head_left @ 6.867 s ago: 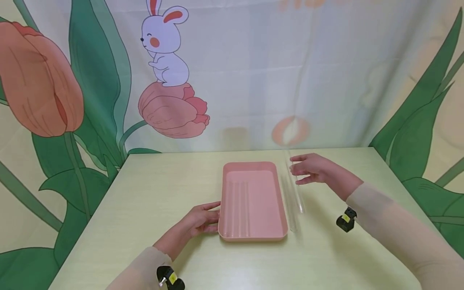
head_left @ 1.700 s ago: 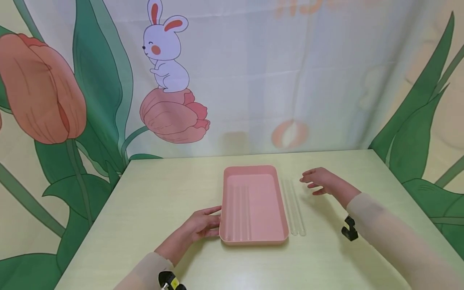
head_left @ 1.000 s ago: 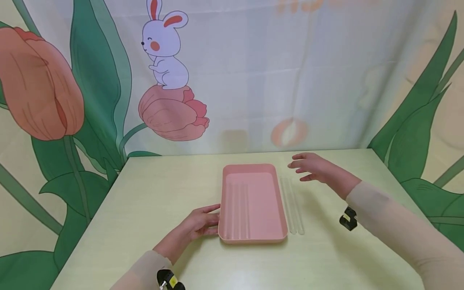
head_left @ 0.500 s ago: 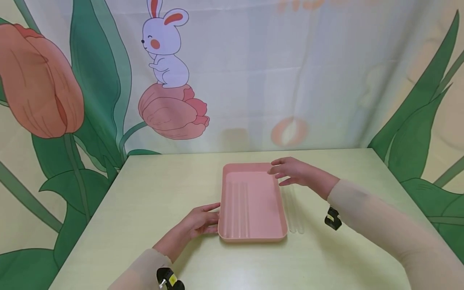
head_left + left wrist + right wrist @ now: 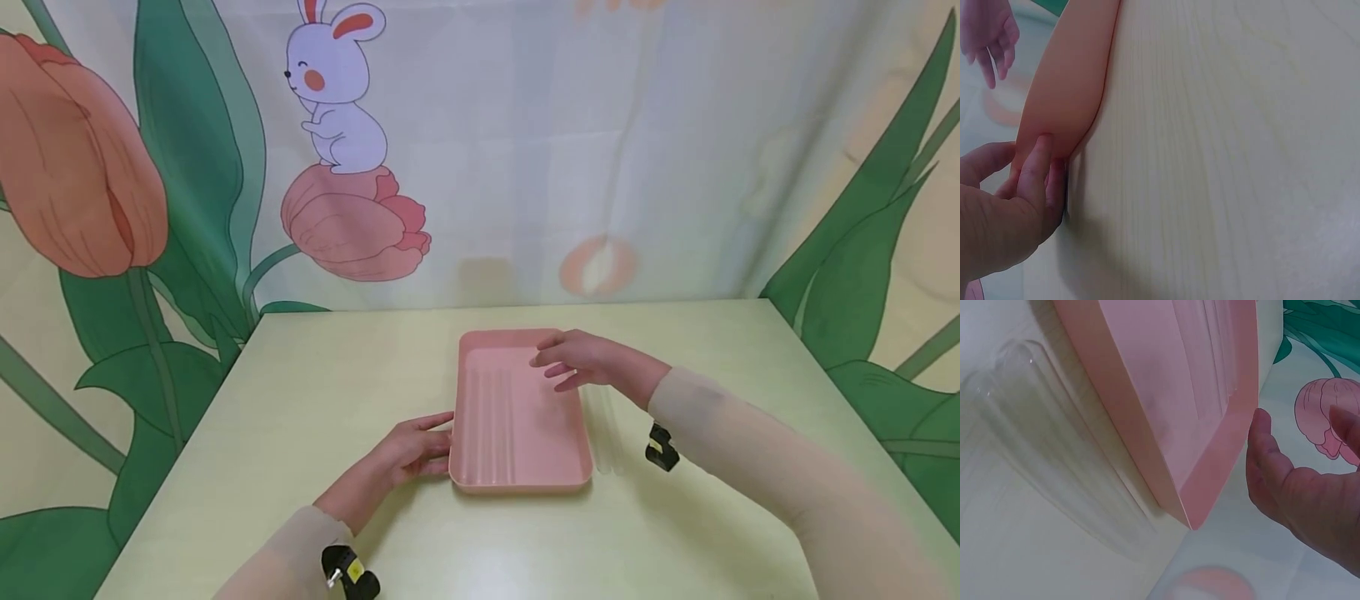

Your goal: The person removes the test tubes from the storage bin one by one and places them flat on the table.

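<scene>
A pink rectangular tray [image 5: 551, 450] lies on the table, with several clear test tubes [image 5: 492, 433] side by side along its left half. Against the tray's left outer wall rest the fingertips of my left hand [image 5: 405, 452]; the left wrist view shows them touching near a corner. My right hand [image 5: 588, 360] hovers over the tray's far right part, fingers apart and loosely bent, holding nothing. Two more clear test tubes [image 5: 1054, 437] with rounded ends lie on the table along the tray's right side, partly hidden by my right arm in the head view.
The pale wood table [image 5: 337, 375] ends at a printed curtain [image 5: 487, 150] with a rabbit and tulips. Black wrist cameras sit on both sleeves.
Earlier my right hand held a test tube right of the tray; it then lay beside another there. That hand has since moved left over the tray. My left hand has stayed put.
</scene>
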Tool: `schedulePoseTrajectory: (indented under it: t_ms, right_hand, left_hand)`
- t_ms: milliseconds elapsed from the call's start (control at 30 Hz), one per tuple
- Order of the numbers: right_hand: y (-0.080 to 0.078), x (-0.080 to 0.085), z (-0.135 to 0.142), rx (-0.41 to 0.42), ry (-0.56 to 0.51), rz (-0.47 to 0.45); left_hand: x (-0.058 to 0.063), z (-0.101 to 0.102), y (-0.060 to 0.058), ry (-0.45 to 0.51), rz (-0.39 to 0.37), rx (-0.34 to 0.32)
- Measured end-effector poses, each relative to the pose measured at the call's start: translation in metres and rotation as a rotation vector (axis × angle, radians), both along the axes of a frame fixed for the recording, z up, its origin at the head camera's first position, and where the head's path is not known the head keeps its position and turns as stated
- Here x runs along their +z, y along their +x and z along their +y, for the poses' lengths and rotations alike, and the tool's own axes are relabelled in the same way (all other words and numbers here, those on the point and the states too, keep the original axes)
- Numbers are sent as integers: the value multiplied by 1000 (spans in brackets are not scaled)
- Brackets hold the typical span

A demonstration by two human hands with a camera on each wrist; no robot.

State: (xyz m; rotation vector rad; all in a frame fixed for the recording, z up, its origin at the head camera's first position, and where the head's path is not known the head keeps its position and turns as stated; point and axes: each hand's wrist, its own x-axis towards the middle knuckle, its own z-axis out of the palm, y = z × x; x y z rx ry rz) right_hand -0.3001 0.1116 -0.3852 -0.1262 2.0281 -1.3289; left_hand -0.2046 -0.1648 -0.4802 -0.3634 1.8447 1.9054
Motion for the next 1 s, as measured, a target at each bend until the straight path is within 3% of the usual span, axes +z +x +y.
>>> schedulePoseTrajectory:
  t_ms: [433,1000]
  right_hand:
    - [-5,-18,-20,-40,-28,-85]
    - [-5,-46,-37,-132,-35,-117]
  left_hand:
    - [2,0,-1,31,-11,-4]
    - [-4,1,-1,15,10,-5]
